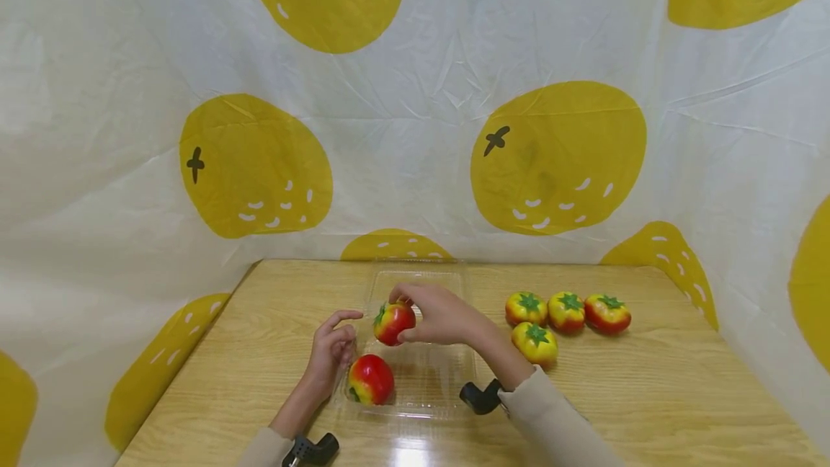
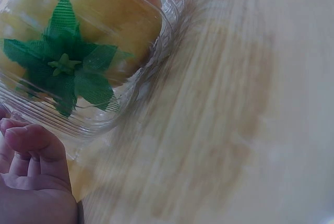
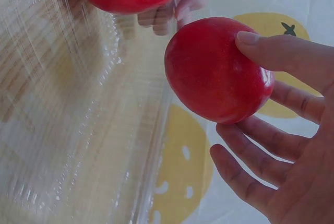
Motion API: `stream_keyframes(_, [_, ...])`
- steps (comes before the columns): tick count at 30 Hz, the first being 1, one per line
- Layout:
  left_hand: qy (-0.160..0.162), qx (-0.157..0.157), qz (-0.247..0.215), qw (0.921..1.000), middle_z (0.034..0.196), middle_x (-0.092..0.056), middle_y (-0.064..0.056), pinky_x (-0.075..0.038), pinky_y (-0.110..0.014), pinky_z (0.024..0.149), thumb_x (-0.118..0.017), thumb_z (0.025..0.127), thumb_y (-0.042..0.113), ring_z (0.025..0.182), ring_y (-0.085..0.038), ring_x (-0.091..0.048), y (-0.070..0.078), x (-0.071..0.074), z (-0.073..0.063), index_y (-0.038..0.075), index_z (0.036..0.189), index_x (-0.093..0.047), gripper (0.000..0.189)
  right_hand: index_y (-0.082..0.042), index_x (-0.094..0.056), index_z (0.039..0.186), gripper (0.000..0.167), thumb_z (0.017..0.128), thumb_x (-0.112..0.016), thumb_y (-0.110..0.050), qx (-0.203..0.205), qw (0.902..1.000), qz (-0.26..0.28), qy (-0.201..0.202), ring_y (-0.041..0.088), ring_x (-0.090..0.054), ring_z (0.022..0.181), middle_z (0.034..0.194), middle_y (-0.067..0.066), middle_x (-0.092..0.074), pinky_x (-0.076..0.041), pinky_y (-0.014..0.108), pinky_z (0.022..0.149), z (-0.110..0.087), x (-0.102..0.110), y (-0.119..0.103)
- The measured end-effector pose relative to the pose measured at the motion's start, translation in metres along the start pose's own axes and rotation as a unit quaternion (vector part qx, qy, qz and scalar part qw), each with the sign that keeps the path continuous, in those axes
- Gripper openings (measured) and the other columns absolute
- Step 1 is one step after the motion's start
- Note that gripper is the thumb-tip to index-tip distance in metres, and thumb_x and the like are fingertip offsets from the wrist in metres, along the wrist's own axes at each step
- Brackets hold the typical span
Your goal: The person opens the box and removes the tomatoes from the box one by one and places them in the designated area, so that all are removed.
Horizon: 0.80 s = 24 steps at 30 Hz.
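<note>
My right hand [image 1: 441, 314] pinches a red-and-yellow artificial tomato [image 1: 394, 323] between thumb and fingers, above a clear plastic box [image 1: 434, 380] whose lid stands open behind. In the right wrist view, the red side of this held tomato [image 3: 216, 70] shows past my thumb. A second tomato [image 1: 371, 379] lies in the box's near left corner; its green leafy top [image 2: 65, 65] shows through the wall in the left wrist view. Beside the box's left edge is my left hand [image 1: 329, 352], index finger extended, other fingers loosely bent, holding nothing. Whether it touches the wall I cannot tell.
Right of the box, several more tomatoes [image 1: 567, 311] sit on the wooden table [image 1: 648, 395], three in a row and one nearer. A white curtain [image 1: 402, 143] with yellow fruit prints rises behind the table and along both sides.
</note>
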<state>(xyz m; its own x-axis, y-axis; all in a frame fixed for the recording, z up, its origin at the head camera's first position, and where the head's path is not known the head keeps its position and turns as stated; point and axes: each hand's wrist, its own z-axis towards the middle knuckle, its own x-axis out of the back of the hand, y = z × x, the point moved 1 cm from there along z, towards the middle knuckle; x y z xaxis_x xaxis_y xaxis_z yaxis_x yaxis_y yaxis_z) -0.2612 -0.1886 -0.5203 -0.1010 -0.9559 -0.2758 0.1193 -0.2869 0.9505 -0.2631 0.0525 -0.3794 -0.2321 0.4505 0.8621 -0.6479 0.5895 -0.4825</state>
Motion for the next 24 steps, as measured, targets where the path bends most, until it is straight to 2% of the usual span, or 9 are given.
stream_keyframes(10, [-0.005, 0.000, -0.006, 1.0000, 0.059, -0.047, 0.008, -0.033, -0.016, 0.040, -0.044, 0.096, -0.001, 0.043, -0.003, -0.039, 0.000, 0.000, 0.000, 0.003, 0.119, -0.059, 0.028, -0.017, -0.062, 0.122, 0.045, 0.083, -0.083, -0.022, 0.012, 0.9995, 0.013, 0.025, 0.019, -0.065, 0.111, 0.119, 0.001, -0.069, -0.056, 0.042, 0.096, -0.014, 0.013, 0.001])
stream_keyframes(14, [-0.002, 0.005, -0.008, 0.9999, 0.058, -0.047, 0.008, -0.033, -0.017, 0.039, -0.044, 0.096, -0.001, 0.042, -0.002, -0.038, 0.000, 0.000, 0.001, 0.005, 0.119, -0.060, 0.028, -0.018, -0.062, 0.123, 0.045, 0.083, -0.083, -0.022, 0.002, 0.9993, 0.022, 0.029, 0.018, -0.064, 0.112, 0.120, 0.000, -0.069, -0.056, 0.041, 0.096, -0.019, 0.017, 0.000])
stream_keyframes(24, [-0.004, 0.000, 0.006, 1.0000, 0.059, -0.046, 0.008, -0.031, -0.016, 0.040, -0.045, 0.096, 0.001, 0.044, -0.003, -0.037, 0.002, 0.000, 0.000, 0.001, 0.121, -0.059, 0.028, -0.018, -0.062, 0.125, 0.047, 0.084, -0.084, -0.023, 0.012, 0.9984, 0.012, 0.054, 0.018, -0.065, 0.114, 0.122, -0.001, -0.069, -0.055, 0.043, 0.098, -0.032, 0.027, -0.001])
